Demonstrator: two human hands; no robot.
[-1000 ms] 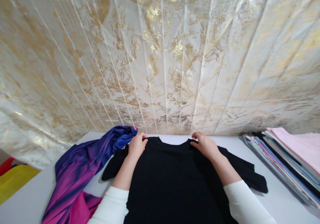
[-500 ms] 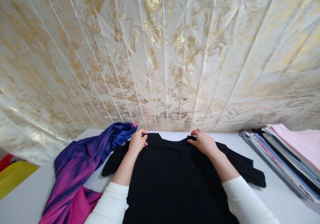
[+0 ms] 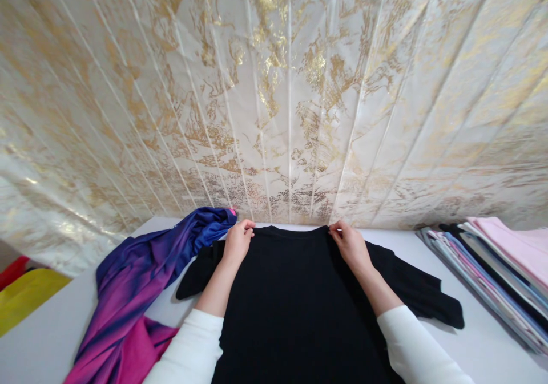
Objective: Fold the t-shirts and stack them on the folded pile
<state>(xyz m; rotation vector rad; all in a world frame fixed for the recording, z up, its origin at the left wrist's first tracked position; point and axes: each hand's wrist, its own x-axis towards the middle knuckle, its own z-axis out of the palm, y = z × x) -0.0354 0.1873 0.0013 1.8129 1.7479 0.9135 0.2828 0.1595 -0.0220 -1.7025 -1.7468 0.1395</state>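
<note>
A black T-shirt lies flat on the white table in front of me, neck toward the wall, sleeves spread to both sides. My left hand pinches the shirt's left shoulder at the collar edge. My right hand pinches the right shoulder by the collar. Both arms wear white sleeves and rest over the shirt.
A blue, purple and pink garment lies bunched on the table to the left. A stack of folded clothes, pink on top, sits at the right edge. A gold-and-white curtain hangs right behind the table. Yellow and red cloth shows at far left.
Both hands have shifted slightly toward the wall with the shirt's shoulders, and the collar edge now lies straighter and closer to the curtain.
</note>
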